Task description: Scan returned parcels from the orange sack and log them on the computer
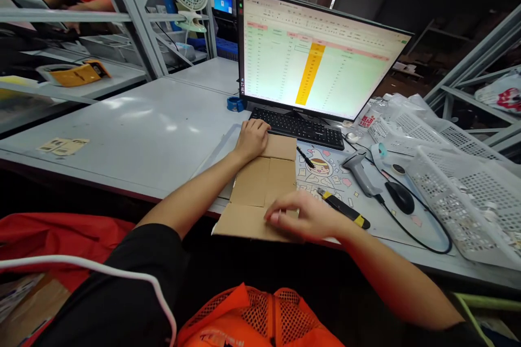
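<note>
A brown cardboard box [248, 181] with its flaps spread out lies at the table's front edge, its near flap jutting over the edge. My left hand [253, 140] is at the far left of the cardboard, fingers bent over the far flap beside the keyboard. Over the near flap hovers my right hand [299, 216], slightly blurred. Its fingers are curved and a gap shows between thumb and forefinger, with nothing seen in them. Whether it touches the cardboard I cannot tell. Close to its right lies a black and yellow box cutter [344, 209].
Behind the box stand a black keyboard [301, 129] and a monitor [317, 59]. A pen [305, 157], barcode scanner [361, 173] and black mouse [399, 197] lie on the right, near white baskets [459, 206]. Blue tape [235, 103] sits left of the monitor.
</note>
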A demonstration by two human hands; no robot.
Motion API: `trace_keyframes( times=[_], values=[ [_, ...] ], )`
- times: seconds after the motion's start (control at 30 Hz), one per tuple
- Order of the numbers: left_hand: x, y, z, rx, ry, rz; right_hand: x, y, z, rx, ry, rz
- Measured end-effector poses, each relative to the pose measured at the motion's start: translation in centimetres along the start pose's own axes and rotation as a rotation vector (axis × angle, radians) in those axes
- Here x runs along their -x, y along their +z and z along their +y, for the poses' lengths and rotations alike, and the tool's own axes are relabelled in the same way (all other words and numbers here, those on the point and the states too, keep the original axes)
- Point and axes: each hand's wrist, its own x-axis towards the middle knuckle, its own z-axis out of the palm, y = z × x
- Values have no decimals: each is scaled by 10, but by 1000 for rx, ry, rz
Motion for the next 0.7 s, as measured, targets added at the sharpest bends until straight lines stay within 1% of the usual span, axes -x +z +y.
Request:
trace_keyframes(
  times=[0.03,0.07,0.1,0.13,0.17,0.2,0.3,0.37,0.43,0.5,0.57,0.63,0.7],
  values=[
    [9,-7,5,7,50,81,-8,-12,12,-79,-1,86],
    [19,-14,10,25,112,152,-18,-21,24,-107,1,167],
    [31,-20,13,55,179,204,-28,-28,34,-86,-4,223],
    [43,-25,16,99,240,228,-38,-30,43,-30,-26,242],
    [56,-28,16,149,285,218,-48,-30,51,47,-56,237],
    [68,-30,16,195,314,176,-56,-28,56,132,-90,213],
    [94,-26,9,264,336,12,-74,-14,64,358,-173,140],
    [101,-22,3,262,327,-52,-81,-8,63,452,-196,104],
    [102,-19,-2,257,320,-75,-85,-8,58,516,-208,54],
    [102,-18,-4,244,326,-84,-84,-17,49,556,-224,38],
    [101,-19,-5,241,353,-92,-73,-32,39,572,-232,99],
    [100,-21,-4,263,423,-129,-49,-50,33,561,-192,211],
    [99,-24,-3,299,514,-200,-14,-62,35,505,-103,334]
  ],
)
